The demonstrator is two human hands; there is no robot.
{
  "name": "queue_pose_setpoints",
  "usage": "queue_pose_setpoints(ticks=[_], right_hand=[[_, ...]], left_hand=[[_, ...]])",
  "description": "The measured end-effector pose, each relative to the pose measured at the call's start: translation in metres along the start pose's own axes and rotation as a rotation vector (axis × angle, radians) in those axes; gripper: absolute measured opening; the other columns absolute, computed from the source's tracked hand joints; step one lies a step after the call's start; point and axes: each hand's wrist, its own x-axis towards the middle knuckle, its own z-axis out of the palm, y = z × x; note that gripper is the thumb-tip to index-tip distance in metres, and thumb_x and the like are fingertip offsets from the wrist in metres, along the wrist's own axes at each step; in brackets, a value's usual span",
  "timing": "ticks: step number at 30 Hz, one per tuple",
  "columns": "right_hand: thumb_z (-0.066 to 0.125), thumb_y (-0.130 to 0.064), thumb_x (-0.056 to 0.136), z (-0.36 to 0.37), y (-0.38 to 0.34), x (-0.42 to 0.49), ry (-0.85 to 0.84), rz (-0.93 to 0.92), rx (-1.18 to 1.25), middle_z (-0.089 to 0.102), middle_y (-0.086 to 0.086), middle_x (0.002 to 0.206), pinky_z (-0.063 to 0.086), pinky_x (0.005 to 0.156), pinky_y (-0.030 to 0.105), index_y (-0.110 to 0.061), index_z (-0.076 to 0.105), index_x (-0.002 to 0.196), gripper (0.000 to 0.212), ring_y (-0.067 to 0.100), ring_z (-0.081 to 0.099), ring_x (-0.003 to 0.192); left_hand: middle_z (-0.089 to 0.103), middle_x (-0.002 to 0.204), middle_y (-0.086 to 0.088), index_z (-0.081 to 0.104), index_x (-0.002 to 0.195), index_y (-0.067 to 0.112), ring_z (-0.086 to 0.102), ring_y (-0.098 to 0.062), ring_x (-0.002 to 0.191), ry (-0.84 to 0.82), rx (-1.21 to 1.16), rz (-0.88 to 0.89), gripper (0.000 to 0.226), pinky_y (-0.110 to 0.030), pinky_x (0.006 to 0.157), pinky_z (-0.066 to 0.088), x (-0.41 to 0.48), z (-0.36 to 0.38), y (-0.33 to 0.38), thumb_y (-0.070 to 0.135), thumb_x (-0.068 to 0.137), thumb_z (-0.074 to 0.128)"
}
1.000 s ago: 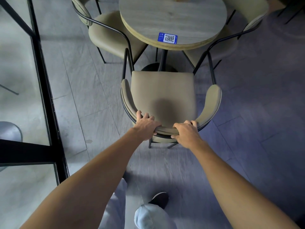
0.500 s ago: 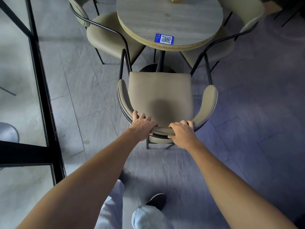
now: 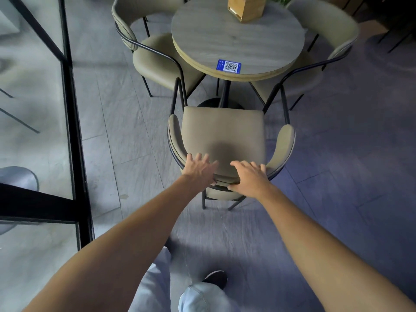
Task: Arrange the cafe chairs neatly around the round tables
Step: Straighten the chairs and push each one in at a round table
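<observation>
Both my hands were curled tight on the chair back before; now my left hand (image 3: pixel 199 168) and right hand (image 3: pixel 249 175) are spread wide on it. My tan chair (image 3: pixel 222 134) faces the round table (image 3: pixel 237 39), seat just short of it.

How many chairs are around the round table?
3: one chair nearest, under the hands; one left of the round table; one on its right. Another may be hidden behind it.

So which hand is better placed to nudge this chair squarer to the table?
Probably left hand: it sits nearer the olive padded chair's backrest corner; right hand is more central.
</observation>
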Motion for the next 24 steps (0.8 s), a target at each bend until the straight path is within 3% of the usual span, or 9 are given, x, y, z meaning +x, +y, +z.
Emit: queue_pose_setpoints(ticks=[13, 24], right_hand=[[0.064, -0.062, 0.082, -0.151, 0.023, -0.032, 0.212, -0.091, -0.074, 0.048, 0.001, 0.143, 0.029, 0.107, 0.051, -0.027, 0.036, 0.147, 0.079, 0.030, 0.040, 0.131], [0.069, -0.050, 0.079, -0.243, 0.123, -0.014, 0.285, -0.056, -0.110, 0.049, 0.003, 0.137, 0.031, 0.099, 0.049, -0.024, 0.041, 0.140, 0.072, 0.032, 0.040, 0.126]], left_hand=[[0.049, 0.135, -0.013, 0.042, 0.138, 0.023, 0.044, -0.034, 0.123, 0.257, -0.078, -0.129, 0.053, -0.051, 0.101, 0.035, -0.019, -0.156, 0.041, 0.056, 0.098, 0.034], [0.051, 0.126, -0.009, 0.050, 0.127, 0.024, 0.045, -0.032, 0.118, 0.348, -0.053, -0.096, 0.045, -0.047, 0.094, 0.037, 0.074, -0.247, 0.115, 0.054, 0.098, 0.033]])
